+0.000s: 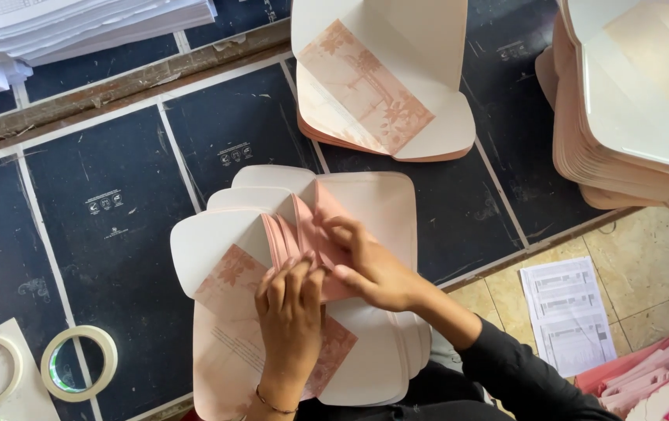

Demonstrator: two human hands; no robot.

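Right now I see both hands working at a fanned stack of pink-and-cream envelope blanks [303, 312] lying on the dark board surface [116, 203] just in front of me. My left hand [292, 312] presses flat on the pink floral-printed panel, fingers spread and not closed round anything. My right hand [369, 269] reaches across from the right in a dark sleeve, its fingertips pinching the pink flaps near the top of the fan, so it is grasping the edge of those blanks. Farther up the board lies a second pile of folded blanks [385, 86] with the same floral print facing up, well apart from my hands. A tall stack of cream blanks [631, 117] sits at the right edge. Two rolls of tape [77, 362] rest at the lower left, and white paper stacks [77, 23] fill the upper left corner. Printed sheets [568, 312] lie on the tiled floor at the right.
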